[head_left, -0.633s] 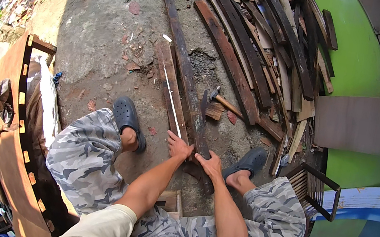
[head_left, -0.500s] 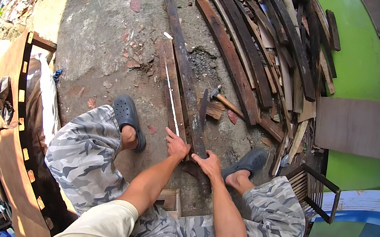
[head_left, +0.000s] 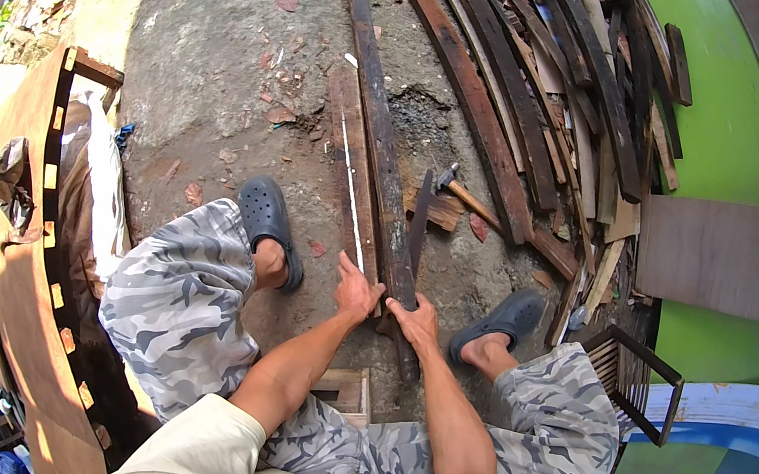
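Person sits low, both hands on the near end of a long dark plank (head_left: 379, 135) running far-to-near btwn the feet. Left hand (head_left: 356, 289) rests on plank's left edge, fingers spread, beside a thin white rod (head_left: 349, 181). Right hand (head_left: 415, 323) clamped round a short dark strip (head_left: 418, 234) on plank's right. Hands close, not touching. Hammer (head_left: 463, 196) lies just right, near the plank pile (head_left: 549, 84).

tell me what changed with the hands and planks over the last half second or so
Nothing visibly changed. The left hand still rests on the near end of the long dark plank, the right hand on the dark piece beside it. The hammer and both dark shoes lie where they were.
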{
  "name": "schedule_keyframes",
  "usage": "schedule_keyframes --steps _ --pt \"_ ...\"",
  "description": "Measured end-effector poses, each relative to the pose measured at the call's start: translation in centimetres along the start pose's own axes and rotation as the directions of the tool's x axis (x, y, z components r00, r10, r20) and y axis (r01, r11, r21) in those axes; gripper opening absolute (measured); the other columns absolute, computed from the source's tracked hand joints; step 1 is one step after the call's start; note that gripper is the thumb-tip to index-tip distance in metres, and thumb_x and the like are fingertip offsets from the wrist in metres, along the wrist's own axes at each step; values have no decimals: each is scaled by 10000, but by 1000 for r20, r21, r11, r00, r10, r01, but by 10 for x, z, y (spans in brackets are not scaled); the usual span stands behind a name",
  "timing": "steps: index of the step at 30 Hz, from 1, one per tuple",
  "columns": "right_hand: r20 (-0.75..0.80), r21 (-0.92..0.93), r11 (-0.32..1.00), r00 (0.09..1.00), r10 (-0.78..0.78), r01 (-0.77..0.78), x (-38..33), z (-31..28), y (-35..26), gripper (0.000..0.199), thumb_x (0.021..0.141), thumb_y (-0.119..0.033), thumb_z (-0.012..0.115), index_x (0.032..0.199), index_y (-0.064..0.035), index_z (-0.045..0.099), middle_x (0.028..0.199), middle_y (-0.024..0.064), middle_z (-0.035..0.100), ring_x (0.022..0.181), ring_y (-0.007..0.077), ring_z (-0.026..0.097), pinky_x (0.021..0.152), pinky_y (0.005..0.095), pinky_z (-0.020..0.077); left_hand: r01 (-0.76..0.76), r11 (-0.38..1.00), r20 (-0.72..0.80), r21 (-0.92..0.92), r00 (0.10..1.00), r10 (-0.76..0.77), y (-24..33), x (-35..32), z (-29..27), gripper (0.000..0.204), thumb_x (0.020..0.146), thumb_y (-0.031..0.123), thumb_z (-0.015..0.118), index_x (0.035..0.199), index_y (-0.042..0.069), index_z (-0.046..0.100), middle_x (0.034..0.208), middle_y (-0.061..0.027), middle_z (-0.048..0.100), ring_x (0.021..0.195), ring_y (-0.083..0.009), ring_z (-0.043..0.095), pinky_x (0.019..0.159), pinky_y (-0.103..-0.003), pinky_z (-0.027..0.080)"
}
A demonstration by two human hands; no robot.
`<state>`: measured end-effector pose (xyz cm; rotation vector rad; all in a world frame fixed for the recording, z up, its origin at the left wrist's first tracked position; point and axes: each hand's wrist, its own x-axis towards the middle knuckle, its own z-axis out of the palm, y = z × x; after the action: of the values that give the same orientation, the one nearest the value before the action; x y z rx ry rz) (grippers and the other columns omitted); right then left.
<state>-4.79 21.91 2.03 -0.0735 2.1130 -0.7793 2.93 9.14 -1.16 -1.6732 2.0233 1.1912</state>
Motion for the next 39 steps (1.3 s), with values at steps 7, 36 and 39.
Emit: schedule_keyframes --steps 7,36,39 --pt "-104 -8 998 993 -61 61 12 7 13 675 711 -469 827 1156 18 684 1051 183 726 969 275 695 865 372 524 -71 997 35 24 997 70 -21 -6 -7 1135 756 339 824 1527 -9 67 1459 -301 382 1194 -481 549 993 -512 471" --pt "142 11 998 988 -63 62 61 -1 -47 703 901 -567 624 1417 -97 541 1329 238 605 1251 365 576 1050 399 433 -92 855 36 -511 991 129 30 104 -42 1190 759 552 804 1530 -80 154 1491 -285 399 1372 -343 426 1140 -380 337" --pt "100 12 998 993 -58 58 56 -1 -25 640 962 -535 549 1389 -58 560 1347 232 592 1268 360 554 1062 389 411 -102 872 15 -479 992 125 35 105 -39 1174 766 563 792 1526 -81 172 1489 -279 405 1368 -340 429 1144 -384 331"
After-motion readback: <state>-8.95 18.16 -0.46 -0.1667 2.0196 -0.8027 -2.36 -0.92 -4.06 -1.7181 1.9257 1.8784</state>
